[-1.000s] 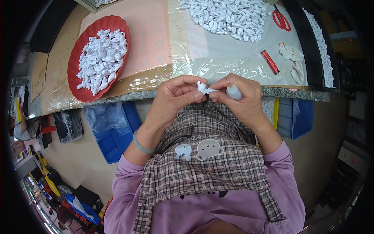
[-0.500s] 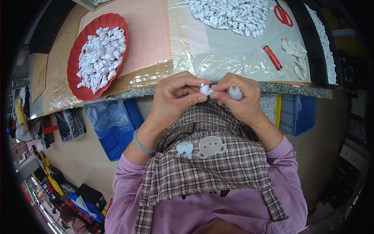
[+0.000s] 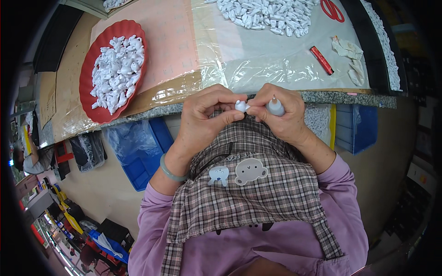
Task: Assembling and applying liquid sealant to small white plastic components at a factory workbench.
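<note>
My left hand [image 3: 202,115] pinches a small, rounded white plastic figure [image 3: 240,106] between thumb and fingers, just off the table's near edge. My right hand [image 3: 289,120] is closed around a pale squeeze bottle [image 3: 276,109], its narrow tip pointing up. The thumb and forefinger of that same hand meet at the figure's right side, where a small white bit shows; whether it is a separate part I cannot tell. On the table to the left, a red scalloped plate [image 3: 86,76] bears a heap of similar white pieces [image 3: 117,69].
A big pile of white pieces [image 3: 267,14] lies at the back, with red-handled scissors [image 3: 332,10] beside it. To the right are a red tube [image 3: 321,60] and crumpled tissue [image 3: 348,53]. Blue bins [image 3: 138,168] stand below the table edge.
Both hands keep almost the same place and hold. The white figure and the bottle have turned slightly. The whole view has shifted a little.
</note>
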### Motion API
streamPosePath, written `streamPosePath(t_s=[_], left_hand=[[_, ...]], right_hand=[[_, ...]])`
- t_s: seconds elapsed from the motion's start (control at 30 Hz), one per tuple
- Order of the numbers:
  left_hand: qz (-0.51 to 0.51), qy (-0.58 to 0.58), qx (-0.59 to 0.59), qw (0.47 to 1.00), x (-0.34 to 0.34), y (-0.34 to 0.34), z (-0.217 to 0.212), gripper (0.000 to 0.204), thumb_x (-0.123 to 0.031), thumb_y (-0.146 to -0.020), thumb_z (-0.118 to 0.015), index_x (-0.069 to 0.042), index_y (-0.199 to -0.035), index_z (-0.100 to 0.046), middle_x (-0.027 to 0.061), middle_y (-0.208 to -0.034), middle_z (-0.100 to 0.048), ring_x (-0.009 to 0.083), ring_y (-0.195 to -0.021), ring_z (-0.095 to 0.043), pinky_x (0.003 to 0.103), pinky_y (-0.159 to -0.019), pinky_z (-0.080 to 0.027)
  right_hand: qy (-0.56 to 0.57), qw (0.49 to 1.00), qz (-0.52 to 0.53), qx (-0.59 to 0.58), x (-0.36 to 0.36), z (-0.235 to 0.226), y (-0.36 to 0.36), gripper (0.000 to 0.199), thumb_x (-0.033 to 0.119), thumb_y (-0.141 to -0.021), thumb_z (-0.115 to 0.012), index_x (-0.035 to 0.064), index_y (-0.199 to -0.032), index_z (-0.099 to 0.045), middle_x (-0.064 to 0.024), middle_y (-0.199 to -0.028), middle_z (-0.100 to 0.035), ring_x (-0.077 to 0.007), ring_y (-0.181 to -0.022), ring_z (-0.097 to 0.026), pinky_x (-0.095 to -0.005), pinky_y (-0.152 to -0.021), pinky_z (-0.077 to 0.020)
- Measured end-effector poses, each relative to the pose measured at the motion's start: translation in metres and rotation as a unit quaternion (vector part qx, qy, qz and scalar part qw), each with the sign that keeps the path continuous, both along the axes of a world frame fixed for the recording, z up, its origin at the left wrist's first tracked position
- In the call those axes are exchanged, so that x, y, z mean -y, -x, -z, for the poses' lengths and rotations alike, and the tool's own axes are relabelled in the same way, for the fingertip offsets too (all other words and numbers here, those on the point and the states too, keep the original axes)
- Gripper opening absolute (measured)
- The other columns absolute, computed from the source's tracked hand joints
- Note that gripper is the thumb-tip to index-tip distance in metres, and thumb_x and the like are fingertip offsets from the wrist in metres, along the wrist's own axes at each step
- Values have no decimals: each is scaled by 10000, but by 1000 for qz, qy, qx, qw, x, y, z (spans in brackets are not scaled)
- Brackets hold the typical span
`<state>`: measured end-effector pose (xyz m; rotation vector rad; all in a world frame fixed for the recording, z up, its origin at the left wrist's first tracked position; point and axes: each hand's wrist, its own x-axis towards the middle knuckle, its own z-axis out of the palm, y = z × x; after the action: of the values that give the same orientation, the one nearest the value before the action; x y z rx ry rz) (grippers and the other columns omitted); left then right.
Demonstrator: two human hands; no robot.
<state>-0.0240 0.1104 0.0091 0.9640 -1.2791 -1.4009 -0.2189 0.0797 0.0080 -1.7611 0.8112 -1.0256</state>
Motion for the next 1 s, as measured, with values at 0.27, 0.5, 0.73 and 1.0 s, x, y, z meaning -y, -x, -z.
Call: streamPosePath(t_s=[0.27,0.5,0.73,1.0], left_hand=[[12,36,17,999,1,-2,1,277,91,-758,-692,55,-1030,-652,127,-979,-613,162,-862,-618,253,-751,-547],[-4,65,-64,996,-2,7,-1,282,62,-772,-689,19,-1049,-658,118,-1028,-622,159,-904,-616,249,-761,-521],[15,66,-42,997,-4,3,1,249,77,-781,-670,41,-1025,-636,174,-1059,-615,242,-1009,-617,321,-868,-527],[-13,88,-22,996,-8,10,2,242,81,-766,-660,17,-999,-674,179,-1061,-667,253,-1001,-651,315,-847,-536]], right_hand=[[49,999,-1,-10,3,-2,2,129,15,-735,-750,12,-821,-653,-83,-732,-638,-138,-580,-606,-238,-487,-451],[261,964,13,-44,1,-14,3,233,67,-697,-790,51,-886,-655,-86,-763,-661,-219,-638,-651,-280,-518,-500],[287,955,51,-47,-7,-10,1,322,72,-679,-809,55,-950,-637,-78,-794,-666,-219,-643,-655,-288,-537,-518],[294,950,81,-69,-17,-2,5,326,85,-664,-825,64,-924,-628,-71,-755,-664,-220,-630,-651,-281,-510,-503]])
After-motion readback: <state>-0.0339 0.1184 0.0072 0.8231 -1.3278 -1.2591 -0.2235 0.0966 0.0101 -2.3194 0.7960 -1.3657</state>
